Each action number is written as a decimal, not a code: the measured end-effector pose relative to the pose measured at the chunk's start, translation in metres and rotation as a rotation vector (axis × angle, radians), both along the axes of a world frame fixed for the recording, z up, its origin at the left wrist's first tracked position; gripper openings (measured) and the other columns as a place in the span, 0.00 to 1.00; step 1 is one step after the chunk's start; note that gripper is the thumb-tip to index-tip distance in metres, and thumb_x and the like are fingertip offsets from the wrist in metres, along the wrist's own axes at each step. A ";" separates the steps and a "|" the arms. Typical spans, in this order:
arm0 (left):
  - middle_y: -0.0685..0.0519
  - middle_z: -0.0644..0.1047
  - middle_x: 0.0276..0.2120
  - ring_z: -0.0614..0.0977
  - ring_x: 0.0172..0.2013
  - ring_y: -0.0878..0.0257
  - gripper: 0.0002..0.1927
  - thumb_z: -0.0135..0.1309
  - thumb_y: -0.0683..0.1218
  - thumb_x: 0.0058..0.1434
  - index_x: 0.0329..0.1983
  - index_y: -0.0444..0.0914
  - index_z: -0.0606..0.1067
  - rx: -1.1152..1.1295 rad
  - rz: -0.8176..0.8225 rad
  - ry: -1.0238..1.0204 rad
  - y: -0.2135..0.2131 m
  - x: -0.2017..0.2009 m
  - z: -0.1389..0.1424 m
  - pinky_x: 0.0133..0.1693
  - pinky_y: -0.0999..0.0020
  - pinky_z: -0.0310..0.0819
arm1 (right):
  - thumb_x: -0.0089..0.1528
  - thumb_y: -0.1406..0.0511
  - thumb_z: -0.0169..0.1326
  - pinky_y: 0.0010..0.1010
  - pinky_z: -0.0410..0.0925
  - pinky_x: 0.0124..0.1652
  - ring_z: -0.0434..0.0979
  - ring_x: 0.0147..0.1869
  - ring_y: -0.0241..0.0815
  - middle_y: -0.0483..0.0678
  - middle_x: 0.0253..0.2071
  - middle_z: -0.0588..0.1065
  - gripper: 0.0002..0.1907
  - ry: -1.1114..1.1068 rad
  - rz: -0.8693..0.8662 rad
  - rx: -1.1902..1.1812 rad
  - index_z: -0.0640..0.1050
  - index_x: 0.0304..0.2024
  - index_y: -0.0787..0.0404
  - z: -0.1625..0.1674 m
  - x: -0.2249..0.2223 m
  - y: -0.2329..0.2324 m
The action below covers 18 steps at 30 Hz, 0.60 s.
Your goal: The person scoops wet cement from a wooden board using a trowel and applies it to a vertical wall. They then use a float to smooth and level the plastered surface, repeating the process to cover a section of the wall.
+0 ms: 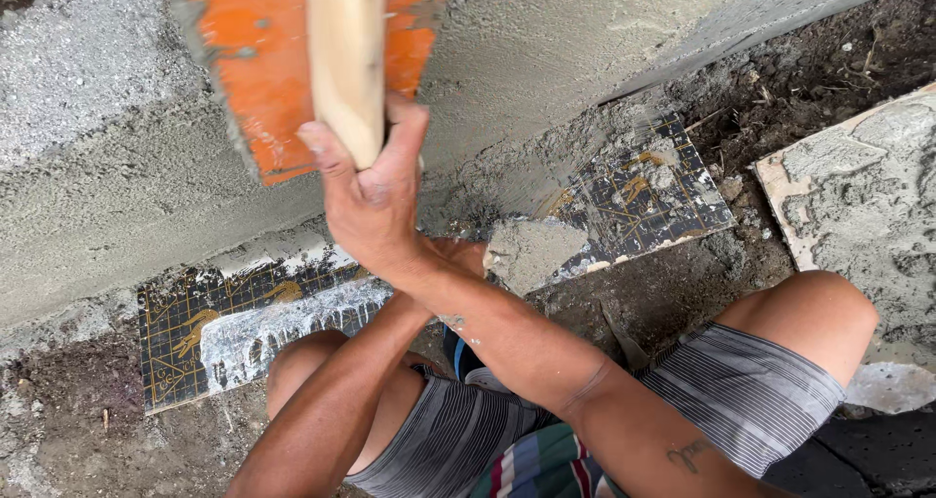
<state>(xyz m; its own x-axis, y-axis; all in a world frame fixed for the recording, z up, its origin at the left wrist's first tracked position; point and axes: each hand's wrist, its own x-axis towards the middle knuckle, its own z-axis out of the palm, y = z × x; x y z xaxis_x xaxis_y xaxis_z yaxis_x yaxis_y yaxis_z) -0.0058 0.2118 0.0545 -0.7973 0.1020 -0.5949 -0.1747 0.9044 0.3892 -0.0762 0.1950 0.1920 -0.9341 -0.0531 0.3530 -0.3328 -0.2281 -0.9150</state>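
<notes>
My right-hand fingers [327, 152] are clenched round the lower end of the wooden handle [346, 50], thumb on the far side, and my right hand [370, 201] presses the orange float [263, 69] against the wall [546, 50]. The float sits just above my knuckles, its blade flat on the wet grey render and its edges crusted with mortar.

My left hand [466, 254] lies below my right wrist and is mostly hidden behind it. I cannot tell whether it is gripping or loose. Just beside it on the right is a grey wedge of mortar [531, 252].

I judge the step in hand to be floating the fresh coat smooth. The next stroke calls for an even, flat push – blade kept level so that no corner digs in.

Further out, at the foot of the wall, two dark sheets lie flat. One dark sheet [180, 323] is below and left of my fingers, rectangular, black with gold line drawings and a pale smear across it. The other sheet [643, 201] is to the right, with the same black and gold, and is spattered grey. I see no label or sign apart from those prints.

Far right, well apart from my fingers, a pale board [858, 196] carries a heap of mortar – bare soil [829, 59] lies beyond it.
</notes>
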 end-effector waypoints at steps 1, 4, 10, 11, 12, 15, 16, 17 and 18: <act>0.46 0.81 0.43 0.82 0.46 0.51 0.16 0.49 0.54 0.65 0.50 0.42 0.77 -0.004 0.007 -0.031 -0.003 -0.004 0.001 0.49 0.52 0.74 | 0.73 0.55 0.55 0.30 0.71 0.51 0.74 0.50 0.37 0.51 0.49 0.70 0.26 0.027 0.079 -0.004 0.59 0.59 0.63 0.001 0.005 0.006; 0.46 0.81 0.43 0.82 0.45 0.52 0.17 0.50 0.55 0.65 0.50 0.42 0.77 -0.020 0.026 -0.069 -0.015 -0.022 0.004 0.49 0.52 0.75 | 0.72 0.53 0.55 0.30 0.71 0.54 0.74 0.53 0.38 0.51 0.52 0.70 0.29 0.064 0.261 0.032 0.59 0.61 0.64 -0.010 0.019 0.033; 0.47 0.81 0.42 0.83 0.43 0.52 0.18 0.52 0.56 0.64 0.51 0.42 0.76 -0.092 0.124 -0.096 -0.024 -0.036 0.035 0.49 0.52 0.76 | 0.73 0.51 0.54 0.39 0.67 0.64 0.68 0.65 0.44 0.55 0.63 0.65 0.44 -0.104 -0.062 0.019 0.45 0.76 0.67 -0.074 -0.033 0.124; 0.48 0.81 0.44 0.84 0.44 0.52 0.17 0.49 0.57 0.68 0.52 0.44 0.76 -0.100 0.158 -0.117 -0.022 -0.037 0.042 0.50 0.52 0.75 | 0.72 0.52 0.54 0.41 0.66 0.59 0.67 0.59 0.47 0.58 0.59 0.64 0.46 -0.202 -0.048 -0.201 0.41 0.78 0.62 -0.085 -0.051 0.136; 0.48 0.82 0.43 0.84 0.44 0.53 0.18 0.50 0.58 0.68 0.54 0.45 0.76 -0.095 0.193 -0.144 -0.017 -0.039 0.047 0.51 0.52 0.75 | 0.71 0.54 0.53 0.44 0.66 0.54 0.66 0.54 0.50 0.60 0.54 0.64 0.49 -0.301 -0.030 -0.415 0.37 0.80 0.57 -0.095 -0.069 0.152; 0.49 0.83 0.43 0.85 0.45 0.54 0.21 0.52 0.60 0.65 0.56 0.47 0.76 -0.104 0.267 -0.180 -0.018 -0.044 0.063 0.53 0.53 0.75 | 0.71 0.55 0.50 0.38 0.69 0.65 0.71 0.65 0.44 0.51 0.63 0.66 0.44 -0.335 -0.064 -0.486 0.38 0.77 0.55 -0.112 -0.114 0.180; 0.48 0.83 0.43 0.84 0.46 0.53 0.21 0.53 0.61 0.65 0.54 0.46 0.77 -0.108 0.261 -0.161 -0.018 -0.046 0.066 0.53 0.52 0.74 | 0.70 0.55 0.50 0.38 0.71 0.62 0.72 0.62 0.43 0.51 0.60 0.68 0.44 -0.339 -0.077 -0.488 0.39 0.76 0.55 -0.115 -0.124 0.181; 0.48 0.83 0.42 0.83 0.47 0.53 0.21 0.54 0.62 0.64 0.53 0.46 0.77 -0.112 0.253 -0.139 -0.019 -0.048 0.068 0.53 0.52 0.74 | 0.69 0.55 0.50 0.37 0.73 0.59 0.74 0.59 0.42 0.51 0.57 0.69 0.43 -0.341 -0.092 -0.491 0.40 0.76 0.56 -0.117 -0.132 0.178; 0.48 0.83 0.42 0.83 0.47 0.52 0.22 0.55 0.62 0.63 0.52 0.45 0.78 -0.118 0.242 -0.120 -0.021 -0.049 0.069 0.52 0.51 0.74 | 0.70 0.55 0.51 0.35 0.72 0.53 0.72 0.53 0.41 0.51 0.52 0.69 0.40 -0.324 -0.104 -0.472 0.44 0.74 0.58 -0.118 -0.136 0.171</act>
